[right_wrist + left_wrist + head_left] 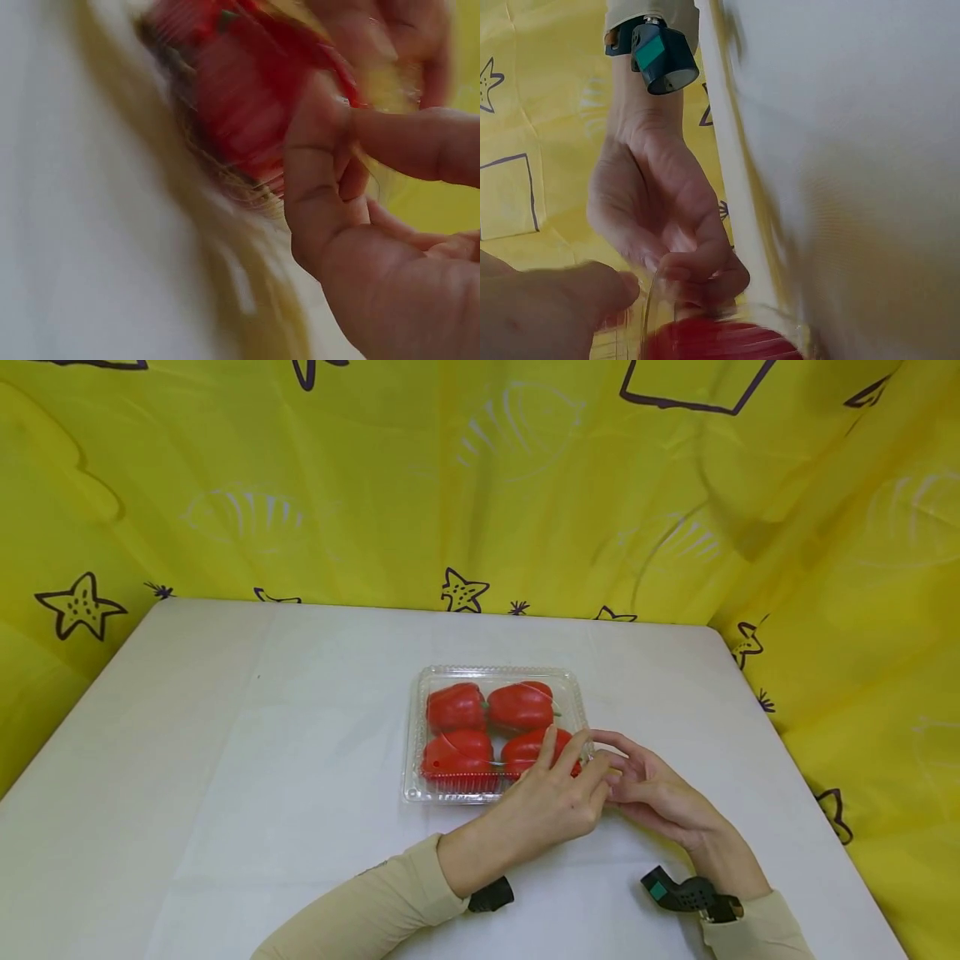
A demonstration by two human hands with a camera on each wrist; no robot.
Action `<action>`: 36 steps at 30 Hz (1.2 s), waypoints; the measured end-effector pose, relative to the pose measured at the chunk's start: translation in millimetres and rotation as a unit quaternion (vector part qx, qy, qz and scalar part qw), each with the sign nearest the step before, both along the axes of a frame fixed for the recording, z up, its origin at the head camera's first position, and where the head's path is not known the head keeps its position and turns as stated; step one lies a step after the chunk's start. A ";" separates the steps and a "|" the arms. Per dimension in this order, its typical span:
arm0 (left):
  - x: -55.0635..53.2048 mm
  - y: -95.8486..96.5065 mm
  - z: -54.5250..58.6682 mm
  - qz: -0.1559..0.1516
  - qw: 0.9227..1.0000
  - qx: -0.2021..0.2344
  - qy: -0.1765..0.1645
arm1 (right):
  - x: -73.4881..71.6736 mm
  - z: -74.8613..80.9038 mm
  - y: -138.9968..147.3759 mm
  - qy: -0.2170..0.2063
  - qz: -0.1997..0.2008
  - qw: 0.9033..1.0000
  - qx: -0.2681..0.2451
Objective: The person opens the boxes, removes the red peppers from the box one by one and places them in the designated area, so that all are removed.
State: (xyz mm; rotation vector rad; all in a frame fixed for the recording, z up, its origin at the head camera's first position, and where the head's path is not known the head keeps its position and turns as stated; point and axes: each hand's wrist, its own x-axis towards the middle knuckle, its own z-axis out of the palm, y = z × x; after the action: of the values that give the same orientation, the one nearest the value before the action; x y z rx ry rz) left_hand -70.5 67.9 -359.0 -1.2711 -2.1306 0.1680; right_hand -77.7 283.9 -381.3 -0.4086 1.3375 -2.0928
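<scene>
A clear plastic clamshell container (415, 739) with several red bell peppers (455, 708) inside lies on the white table, its lid over them. Reaching across its front right corner, my left hand (551, 802) has its fingers on the lid and its thumb (604, 292) by the edge. My right hand (671, 797) comes from the right and pinches the container's right edge. Thumb and forefinger of that hand (337, 217) meet at the rim in the right wrist view, where the left hand's bent fingers (409, 34) appear just beyond, blurred.
The white table (315, 735) runs back to a yellow curtain (375, 493) printed with stars and fish, which also hangs along both sides. Black wrist straps (686, 893) sit at the cuffs of the beige sleeves (375, 902).
</scene>
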 end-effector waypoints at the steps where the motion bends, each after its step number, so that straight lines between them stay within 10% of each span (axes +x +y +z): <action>1: 0.2 -0.2 0.4 0.000 1.000 0.001 0.001 | 0.2 0.3 -0.9 0.005 -0.003 1.000 0.007; 14: -2.5 -5.4 9.5 -0.008 0.996 0.036 -0.084 | 2.8 7.8 2.2 0.017 -0.033 0.993 0.113; 36: -6.8 -64.3 13.6 0.043 0.976 0.066 -0.203 | 4.7 20.6 -10.4 0.166 -0.136 0.897 0.387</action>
State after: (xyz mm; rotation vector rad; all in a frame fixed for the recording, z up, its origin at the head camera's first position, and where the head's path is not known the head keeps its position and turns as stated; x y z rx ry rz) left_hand -77.3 3.6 -345.4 -1.2148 -2.4941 -0.2127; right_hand -73.0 273.6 -360.7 -0.2359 2.3978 -1.5285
